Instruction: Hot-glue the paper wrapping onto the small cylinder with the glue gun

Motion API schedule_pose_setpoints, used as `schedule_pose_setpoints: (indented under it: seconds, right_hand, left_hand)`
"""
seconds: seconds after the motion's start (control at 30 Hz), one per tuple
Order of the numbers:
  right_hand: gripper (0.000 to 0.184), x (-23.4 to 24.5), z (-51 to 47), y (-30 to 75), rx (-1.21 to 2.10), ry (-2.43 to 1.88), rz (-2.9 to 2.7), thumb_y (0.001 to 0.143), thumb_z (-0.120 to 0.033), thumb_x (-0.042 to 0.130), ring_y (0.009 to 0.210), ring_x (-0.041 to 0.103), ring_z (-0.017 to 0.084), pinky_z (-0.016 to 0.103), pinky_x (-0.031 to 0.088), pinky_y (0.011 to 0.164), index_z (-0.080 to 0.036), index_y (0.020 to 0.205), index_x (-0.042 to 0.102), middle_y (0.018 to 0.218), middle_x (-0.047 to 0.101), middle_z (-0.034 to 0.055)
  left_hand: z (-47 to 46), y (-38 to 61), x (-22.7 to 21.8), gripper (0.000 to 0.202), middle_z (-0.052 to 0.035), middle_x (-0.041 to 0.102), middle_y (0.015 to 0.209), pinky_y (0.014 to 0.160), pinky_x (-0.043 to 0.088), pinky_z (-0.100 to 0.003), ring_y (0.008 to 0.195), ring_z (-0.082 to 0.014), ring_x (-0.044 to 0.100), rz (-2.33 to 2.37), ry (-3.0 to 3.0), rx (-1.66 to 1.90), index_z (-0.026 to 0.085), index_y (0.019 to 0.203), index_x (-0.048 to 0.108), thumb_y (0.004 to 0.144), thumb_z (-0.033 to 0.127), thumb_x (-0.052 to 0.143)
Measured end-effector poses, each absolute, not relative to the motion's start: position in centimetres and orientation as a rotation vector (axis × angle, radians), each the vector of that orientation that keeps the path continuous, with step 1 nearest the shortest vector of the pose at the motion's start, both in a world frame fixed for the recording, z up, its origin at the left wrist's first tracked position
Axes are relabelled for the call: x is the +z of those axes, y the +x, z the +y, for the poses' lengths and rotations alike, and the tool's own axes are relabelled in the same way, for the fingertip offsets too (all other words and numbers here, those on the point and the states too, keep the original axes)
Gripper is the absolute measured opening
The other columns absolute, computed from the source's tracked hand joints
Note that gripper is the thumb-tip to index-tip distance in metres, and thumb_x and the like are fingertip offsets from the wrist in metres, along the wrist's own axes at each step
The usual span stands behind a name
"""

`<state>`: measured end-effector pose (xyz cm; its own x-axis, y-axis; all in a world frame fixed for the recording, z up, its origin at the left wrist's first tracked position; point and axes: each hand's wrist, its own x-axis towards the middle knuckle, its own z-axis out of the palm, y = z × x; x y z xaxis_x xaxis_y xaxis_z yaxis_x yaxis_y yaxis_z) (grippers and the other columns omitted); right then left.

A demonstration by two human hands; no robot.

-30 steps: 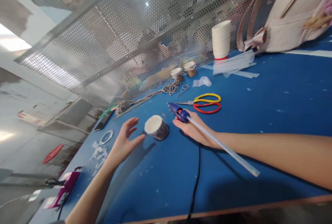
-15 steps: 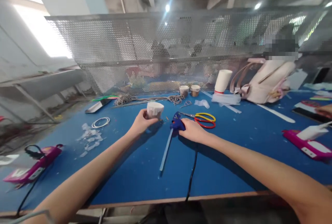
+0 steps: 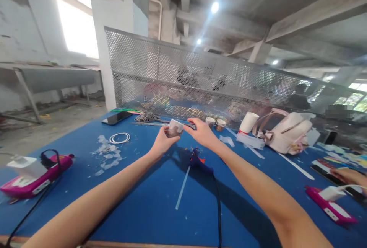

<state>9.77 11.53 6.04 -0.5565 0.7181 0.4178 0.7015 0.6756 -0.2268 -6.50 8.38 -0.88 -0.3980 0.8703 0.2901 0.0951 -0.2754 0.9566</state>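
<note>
A small whitish cup (image 3: 175, 127) with a brownish lower part is tilted in my left hand (image 3: 164, 141), whose thumb and fingers wrap its left side and base. Beside its right edge is my right hand (image 3: 202, 132), fingers apart, one fingertip at or very near the cup wall. I cannot make out anything held in it. Below the hands a blue glue gun (image 3: 197, 162) lies on the blue table, a pale glue stick (image 3: 182, 188) sticking out toward me. A bit of red shows behind the gun; the scissors are mostly hidden by my right forearm.
A white ring (image 3: 119, 138) and translucent scraps (image 3: 107, 154) lie left. Pink power strips (image 3: 43, 175) sit at both sides. Behind are grey cord (image 3: 146, 117), two small cups (image 3: 220, 124), a white roll (image 3: 249, 122), a bag (image 3: 292, 131) and a mesh divider. Another person's hand (image 3: 351, 177) is far right.
My right hand has let go of the glue gun, which now lies on the table, and has moved up to the cup. The cup is tilted more. The camera view has shifted and tilted.
</note>
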Motion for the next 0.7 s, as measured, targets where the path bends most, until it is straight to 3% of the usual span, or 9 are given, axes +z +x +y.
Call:
schedule_pose_setpoints:
  seconds: [0.07,0.17,0.33,0.43,0.5,0.6,0.7]
  right_hand:
    - [0.039,5.7,12.4,7.7,0.039,-1.116,-2.361,0.095,-0.046,0.034,0.088,0.061,0.021,0.03,0.042,0.072,-0.017,0.101,0.06,0.096,0.066,0.0102]
    - [0.043,4.6,13.8,5.9,0.021,-1.089,-2.349,0.097,-0.044,0.029,0.069,0.059,0.019,0.028,0.036,0.063,-0.018,0.079,0.058,0.072,0.062,0.0064]
    - [0.047,4.3,16.9,6.6,0.023,-0.834,-2.467,0.099,-0.041,0.023,0.066,0.052,0.015,0.027,0.035,0.068,-0.02,0.069,0.051,0.066,0.056,0.0015]
    - [0.047,4.4,18.9,7.5,0.056,-0.644,-2.58,0.098,-0.045,0.027,0.076,0.053,0.015,0.03,0.036,0.081,-0.019,0.07,0.054,0.072,0.059,0.002]
    - [0.043,3.9,20.2,7.8,0.093,-0.532,-2.651,0.096,-0.047,0.034,0.091,0.053,0.017,0.035,0.032,0.091,-0.02,0.075,0.06,0.087,0.064,0.0043]
    - [0.036,2.4,21.7,8.1,0.185,-0.426,-2.733,0.091,-0.05,0.047,0.108,0.05,0.022,0.043,0.027,0.098,-0.021,0.08,0.065,0.111,0.064,0.007]
    - [0.031,0.7,22.6,8.8,0.314,-0.414,-2.744,0.085,-0.051,0.056,0.112,0.05,0.024,0.045,0.03,0.099,-0.022,0.086,0.068,0.116,0.062,0.0093]
  left_hand:
    - [8.4,-5.9,-1.0,0.052,-0.0036,0.056,0.092,0.086,0.044,-0.04,0.092,-0.0236,0.057,1.411,1.265,1.781,0.019,0.091,0.05,0.046,0.019,0.076]
    - [8.2,-5.2,-1.2,0.054,-0.0045,0.051,0.102,0.096,0.037,-0.043,0.104,-0.0263,0.05,1.419,1.302,1.832,0.02,0.092,0.051,0.045,0.019,0.077]
    - [9.0,-5.9,-0.9,0.062,-0.0078,0.054,0.109,0.09,0.043,-0.04,0.104,-0.0256,0.052,1.309,1.299,1.748,0.02,0.099,0.051,0.044,0.03,0.079]
    - [10.4,-7.3,-0.3,0.05,-0.0101,0.055,0.119,0.082,0.048,-0.037,0.099,-0.0232,0.058,1.228,1.222,1.646,0.021,0.105,0.052,0.063,0.046,0.065]
    - [11.4,-8.2,-0.1,0.041,-0.0095,0.061,0.113,0.076,0.05,-0.036,0.09,-0.0217,0.062,1.193,1.17,1.55,0.021,0.102,0.057,0.071,0.048,0.053]
    - [12.6,-9.0,-0.7,0.028,-0.0071,0.068,0.092,0.07,0.05,-0.034,0.074,-0.0193,0.064,1.241,1.083,1.428,0.019,0.085,0.062,0.068,0.04,0.054]
    - [13.1,-9.5,-2.0,0.012,-0.0042,0.068,0.077,0.067,0.048,-0.029,0.072,-0.0183,0.063,1.364,0.998,1.377,0.019,0.068,0.056,0.063,0.03,0.053]
